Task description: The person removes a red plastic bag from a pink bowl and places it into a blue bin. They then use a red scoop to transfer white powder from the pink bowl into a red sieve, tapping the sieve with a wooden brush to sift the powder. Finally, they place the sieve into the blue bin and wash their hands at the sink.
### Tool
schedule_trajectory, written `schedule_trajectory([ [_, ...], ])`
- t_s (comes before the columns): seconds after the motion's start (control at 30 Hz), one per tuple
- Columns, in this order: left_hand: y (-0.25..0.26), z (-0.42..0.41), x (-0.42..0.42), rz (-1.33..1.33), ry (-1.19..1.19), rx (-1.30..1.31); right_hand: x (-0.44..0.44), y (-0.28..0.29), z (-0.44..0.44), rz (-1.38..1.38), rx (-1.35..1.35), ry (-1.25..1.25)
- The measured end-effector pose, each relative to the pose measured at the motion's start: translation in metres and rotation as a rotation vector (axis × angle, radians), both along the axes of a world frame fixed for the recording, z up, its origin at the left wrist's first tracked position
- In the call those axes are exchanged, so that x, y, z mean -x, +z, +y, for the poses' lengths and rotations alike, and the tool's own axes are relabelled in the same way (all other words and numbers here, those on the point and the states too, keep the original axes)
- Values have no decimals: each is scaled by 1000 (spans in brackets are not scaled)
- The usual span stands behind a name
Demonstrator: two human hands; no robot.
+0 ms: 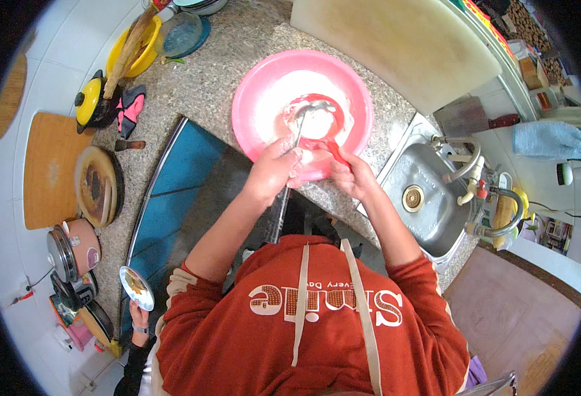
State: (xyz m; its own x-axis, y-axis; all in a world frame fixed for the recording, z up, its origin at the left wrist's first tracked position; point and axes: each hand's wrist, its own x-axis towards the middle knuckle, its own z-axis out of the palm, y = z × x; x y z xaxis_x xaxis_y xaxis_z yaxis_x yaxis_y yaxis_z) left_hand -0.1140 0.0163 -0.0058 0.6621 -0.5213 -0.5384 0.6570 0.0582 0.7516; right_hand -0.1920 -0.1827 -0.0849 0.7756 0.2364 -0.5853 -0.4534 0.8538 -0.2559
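A pink plastic basin [243, 106] sits at the counter's edge with a bright white substance [283, 89] in it. Within it is a smaller red bowl [339, 111], also holding something white. My left hand [273, 168] grips a long-handled metal utensil [299, 126]; its head is over the red bowl and its handle runs down past the counter edge. At the near right side of the basin, my right hand [352, 173] holds the red bowl's near edge. Glare and my fingers hide part of the bowl. Both hands look dusted or wet with white matter.
Right of the basin is a steel sink [451, 225] with a tap; behind stands a large pale board [394, 44]. Left are a yellow-lidded pot [90, 101], a yellow basin [147, 59] and a rice cooker [80, 242]. Another person's hand [139, 317] holds a plate [137, 288] at lower left.
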Motion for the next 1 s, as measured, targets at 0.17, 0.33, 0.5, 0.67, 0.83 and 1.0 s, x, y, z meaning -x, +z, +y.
schedule_trajectory([
  [0.17,7,18,-12,8,44,115,9,-17,-5,-130,-42,45],
  [0.33,0,36,-30,-6,66,25,2,-23,-7,-154,11,60],
  [0.5,-27,49,-36,4,143,96,12,6,-25,-169,111,43],
  [0.67,-39,41,-30,-92,128,-77,22,34,-58,-212,99,-17],
  [0.83,-59,12,-50,-216,129,-263,25,55,-61,-236,102,-78],
  [1.0,-109,-8,-82,-355,-96,-434,31,54,-54,-200,111,-101],
])
